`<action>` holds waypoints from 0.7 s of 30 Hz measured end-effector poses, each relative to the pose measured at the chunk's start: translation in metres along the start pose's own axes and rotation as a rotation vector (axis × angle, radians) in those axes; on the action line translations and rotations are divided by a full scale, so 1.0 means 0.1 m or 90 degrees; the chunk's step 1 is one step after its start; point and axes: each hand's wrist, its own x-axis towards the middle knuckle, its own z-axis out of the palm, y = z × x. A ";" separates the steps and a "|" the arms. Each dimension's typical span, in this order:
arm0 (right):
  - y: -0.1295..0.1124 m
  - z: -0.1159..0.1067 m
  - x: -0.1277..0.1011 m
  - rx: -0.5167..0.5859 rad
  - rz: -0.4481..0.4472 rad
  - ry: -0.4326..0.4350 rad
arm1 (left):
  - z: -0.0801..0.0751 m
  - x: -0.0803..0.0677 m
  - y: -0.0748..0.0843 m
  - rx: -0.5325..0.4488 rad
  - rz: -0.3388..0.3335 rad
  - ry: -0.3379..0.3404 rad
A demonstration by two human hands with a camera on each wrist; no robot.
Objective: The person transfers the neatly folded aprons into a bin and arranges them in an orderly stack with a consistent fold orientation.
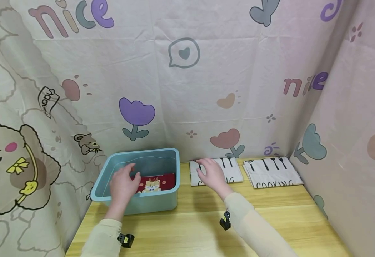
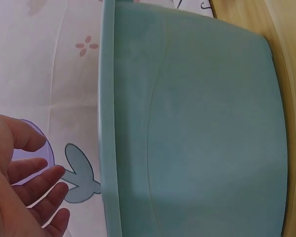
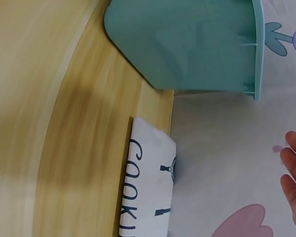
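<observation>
Left hand (image 1: 123, 185) spread loosely over tub (image 1: 142, 205) near edge, holding nothing; right hand (image 1: 210, 175) flat on nearer folded cloth (image 1: 234, 173) beside tub.

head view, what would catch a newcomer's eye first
The teal tub at the table's left, a red cartoon cloth inside and the left hand over it. To its right, the right hand rests on a folded white cloth, with another folded "COOKING" cloth beside it.
</observation>
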 end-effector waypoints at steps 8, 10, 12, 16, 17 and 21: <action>0.09 0.01 -0.11 0.011 -0.006 0.020 | 0.09 -0.03 0.10 -0.005 0.020 0.004; 0.11 0.02 -0.14 0.011 -0.004 0.019 | 0.12 -0.04 0.13 -0.001 0.026 0.005; 0.13 0.02 -0.16 0.006 0.000 0.016 | 0.15 -0.06 0.15 0.003 0.035 0.006; 0.18 0.04 -0.21 0.000 0.007 0.014 | 0.19 -0.09 0.22 0.009 0.059 0.006; 0.19 0.04 -0.22 0.000 0.007 0.015 | 0.20 -0.10 0.24 0.009 0.064 0.007; 0.23 0.04 -0.28 -0.001 0.006 0.022 | 0.25 -0.15 0.32 0.005 0.081 0.014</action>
